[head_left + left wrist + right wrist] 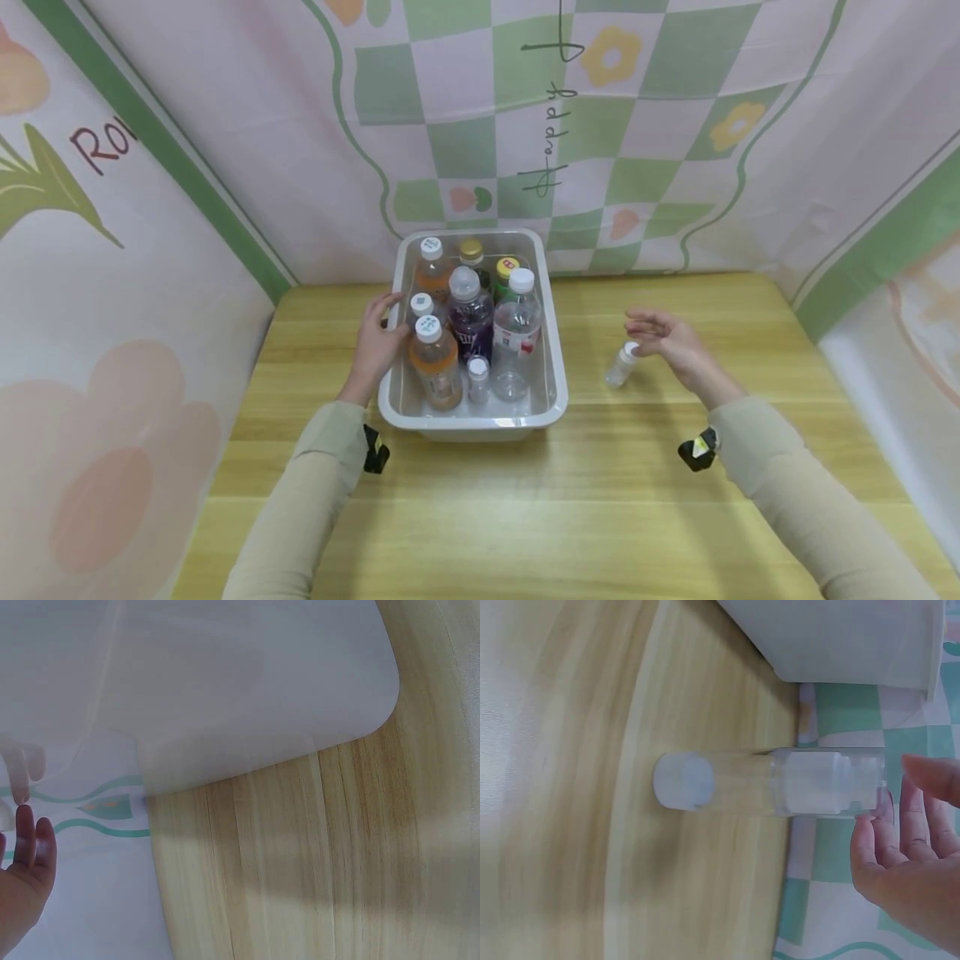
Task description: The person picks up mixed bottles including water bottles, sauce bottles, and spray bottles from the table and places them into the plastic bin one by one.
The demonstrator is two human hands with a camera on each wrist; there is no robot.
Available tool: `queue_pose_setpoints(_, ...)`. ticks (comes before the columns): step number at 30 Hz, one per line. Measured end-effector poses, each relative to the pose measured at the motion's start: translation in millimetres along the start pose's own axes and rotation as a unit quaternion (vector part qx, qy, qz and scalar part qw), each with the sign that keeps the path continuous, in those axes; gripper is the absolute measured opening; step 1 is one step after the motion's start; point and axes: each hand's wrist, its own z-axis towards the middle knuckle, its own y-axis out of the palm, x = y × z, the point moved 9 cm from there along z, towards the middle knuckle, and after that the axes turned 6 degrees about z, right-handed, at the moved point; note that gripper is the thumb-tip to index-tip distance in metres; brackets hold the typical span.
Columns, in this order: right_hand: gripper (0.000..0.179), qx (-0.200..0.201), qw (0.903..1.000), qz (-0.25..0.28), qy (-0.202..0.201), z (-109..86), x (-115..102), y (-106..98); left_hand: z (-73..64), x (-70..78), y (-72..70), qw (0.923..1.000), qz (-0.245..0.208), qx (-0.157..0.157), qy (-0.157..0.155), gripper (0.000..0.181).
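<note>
A small clear bottle with a white cap [621,365] stands upright on the wooden table, right of the white plastic bin [557,392]. My right hand [671,346] is at its top. In the right wrist view, the fingers [864,844] are loosely bent beside the bottle [742,784], and the thumb [934,778] stays apart from it. My left hand [378,342] is at the bin's left rim, fingertips right by the edge. In the left wrist view, that hand's fingers [26,840] are extended beside the bin's wall [247,690].
Several bottles stand in the bin, among them an orange drink bottle [435,371], a dark purple one [471,321], a clear one with a white cap [517,333] and a small clear one [477,382]. A checkered cloth [525,142] hangs behind the table [480,517].
</note>
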Motion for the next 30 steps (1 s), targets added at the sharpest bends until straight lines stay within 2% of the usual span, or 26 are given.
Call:
queue_pose_setpoints(9, 0.07, -0.004, 0.9999, 0.012, -0.006, 1.7, 8, 5, 2.6, -1.1, -0.2, 1.0, 0.004, 0.003, -0.003, 0.056)
queue_pose_setpoints(19, 0.071, 0.003, 1.0, 0.002, -0.002, 0.4, 13, 6, -1.9, 3.0, -1.0, 1.0, 0.009, 0.004, -0.001, 0.056)
queue_pose_setpoints(30, 0.073, 0.009, 1.0, 0.0, 0.001, 1.9, 17, 6, 1.4, -1.3, -0.1, 1.0, 0.003, -0.003, -0.008, 0.056)
